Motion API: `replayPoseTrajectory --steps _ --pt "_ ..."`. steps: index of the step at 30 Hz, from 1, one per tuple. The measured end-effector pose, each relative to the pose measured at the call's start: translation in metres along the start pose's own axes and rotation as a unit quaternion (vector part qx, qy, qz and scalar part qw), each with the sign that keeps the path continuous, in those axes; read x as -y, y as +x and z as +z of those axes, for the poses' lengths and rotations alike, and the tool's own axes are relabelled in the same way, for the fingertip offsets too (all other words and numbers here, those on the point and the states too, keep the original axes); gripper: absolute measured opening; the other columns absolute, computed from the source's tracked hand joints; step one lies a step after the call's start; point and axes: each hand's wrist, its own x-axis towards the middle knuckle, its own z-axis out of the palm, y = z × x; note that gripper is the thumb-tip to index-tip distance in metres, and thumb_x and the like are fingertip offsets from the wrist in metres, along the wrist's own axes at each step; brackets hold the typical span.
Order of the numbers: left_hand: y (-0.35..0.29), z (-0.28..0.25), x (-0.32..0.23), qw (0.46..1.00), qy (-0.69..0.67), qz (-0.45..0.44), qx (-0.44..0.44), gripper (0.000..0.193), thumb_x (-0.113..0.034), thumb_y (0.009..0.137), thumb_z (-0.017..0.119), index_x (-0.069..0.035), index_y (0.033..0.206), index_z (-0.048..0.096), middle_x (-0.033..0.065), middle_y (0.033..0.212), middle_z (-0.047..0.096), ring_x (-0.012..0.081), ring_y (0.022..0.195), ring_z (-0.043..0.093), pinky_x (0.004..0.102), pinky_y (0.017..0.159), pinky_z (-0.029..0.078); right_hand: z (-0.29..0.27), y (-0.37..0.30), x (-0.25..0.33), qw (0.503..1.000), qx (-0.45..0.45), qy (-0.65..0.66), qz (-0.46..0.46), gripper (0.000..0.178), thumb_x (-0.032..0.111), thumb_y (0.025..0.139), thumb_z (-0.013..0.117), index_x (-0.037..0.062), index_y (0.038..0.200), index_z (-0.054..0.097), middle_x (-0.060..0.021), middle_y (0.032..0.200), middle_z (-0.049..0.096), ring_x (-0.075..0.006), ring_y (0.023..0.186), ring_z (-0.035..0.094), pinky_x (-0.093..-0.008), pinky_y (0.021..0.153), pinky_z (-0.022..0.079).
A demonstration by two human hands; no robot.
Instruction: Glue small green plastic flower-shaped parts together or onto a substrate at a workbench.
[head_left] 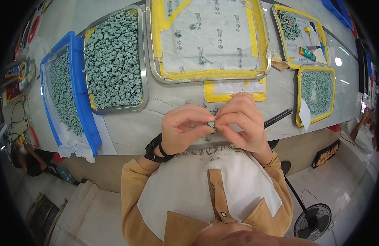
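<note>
Green, lumpy nugget (211, 123) sits between left hand (180, 126) and right hand (243, 123).

Two hands (185, 127) (242, 123), one pedestal fan (312, 221), one large paper-lined metal tray (210, 76) and four smaller trays (79, 78) (144, 65) (294, 64) (333, 92) bearing uncountably many green stones (113, 61) were visible.

Black fan (312, 222) stood on pale floor (341, 192) at four o'clock. Dark box (316, 157) held tan pieces (327, 155) at three. Yellow ring (20, 70) showed toward ten. Another person (33, 162), dark-clothed, was at nine.
</note>
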Motion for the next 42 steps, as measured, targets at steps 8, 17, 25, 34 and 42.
replayPoseTrajectory --steps 8,17,25,34,42 --pt "0.000 0.003 0.001 1.000 -0.019 0.007 -0.018 0.028 0.012 0.078 0.071 0.003 0.104 0.067 0.0148 0.103 0.066 0.0181 0.093 0.066 0.0274 0.078 0.054 0.005 -0.003 0.001 1.000 -0.019 0.005 0.014 0.023 -0.002 0.066 0.070 0.0061 0.087 0.065 -0.0057 0.088 0.063 -0.0227 0.077 0.055 -0.0368 0.073 0.042" --pt "0.004 0.001 -0.003 0.999 0.023 0.014 0.031 0.019 0.010 0.083 0.065 0.005 0.101 0.067 0.0167 0.099 0.064 0.0193 0.083 0.066 0.0286 0.071 0.055 0.001 -0.004 0.001 0.995 0.005 0.081 0.065 0.018 0.000 0.071 0.073 0.0058 0.085 0.064 -0.0058 0.086 0.062 -0.0226 0.077 0.055 -0.0354 0.072 0.043" --pt "0.000 0.005 -0.006 1.000 0.000 0.011 0.026 0.026 0.012 0.082 0.065 0.003 0.106 0.068 0.0130 0.100 0.066 0.0174 0.087 0.065 0.0277 0.074 0.054 0.002 -0.006 0.003 0.995 0.000 0.087 0.056 0.018 -0.002 0.070 0.073 0.0048 0.084 0.063 -0.0062 0.084 0.063 -0.0229 0.076 0.057 -0.0345 0.072 0.044" --pt "0.007 0.006 -0.013 0.999 0.027 0.019 0.039 0.024 0.012 0.082 0.066 0.003 0.104 0.068 0.0147 0.100 0.064 0.0181 0.086 0.065 0.0282 0.073 0.054 -0.001 -0.003 0.006 0.995 -0.013 0.084 0.058 0.018 -0.002 0.073 0.072 0.0070 0.086 0.064 -0.0049 0.085 0.064 -0.0223 0.083 0.062 -0.0450 0.091 0.044" --pt "0.007 -0.017 -0.014 0.973 0.225 0.013 0.050 0.020 0.009 0.079 0.068 0.005 0.098 0.067 0.0144 0.097 0.065 0.0192 0.083 0.063 0.0277 0.072 0.051 0.002 -0.014 -0.002 0.999 -0.003 0.033 0.018 0.019 0.008 0.077 0.072 0.0089 0.092 0.060 -0.0026 0.095 0.060 -0.0236 0.094 0.056 -0.0386 0.090 0.040"
